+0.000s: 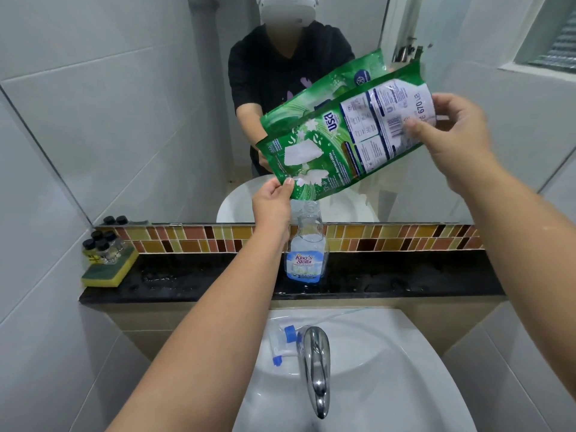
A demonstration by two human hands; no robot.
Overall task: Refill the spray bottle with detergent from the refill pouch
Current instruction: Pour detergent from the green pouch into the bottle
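A green refill pouch (346, 132) is held tilted, its lower left corner right above the open neck of a clear spray bottle (307, 244). The bottle has a blue "King's Stella" label and stands upright on the black stone ledge (187, 282), with no top on it. My left hand (274, 204) pinches the pouch's lower corner beside the bottle neck. My right hand (452, 135) grips the pouch's raised upper end. The white and blue spray head (283, 342) lies on the sink rim beside the tap. I cannot see liquid flowing.
A chrome tap (316, 366) rises over the white sink (389, 369) below the ledge. A yellow-green sponge (107, 269) carrying several small black-capped bottles (101, 244) sits at the ledge's left end. A mirror (156, 104) above the tile strip reflects a person and the pouch.
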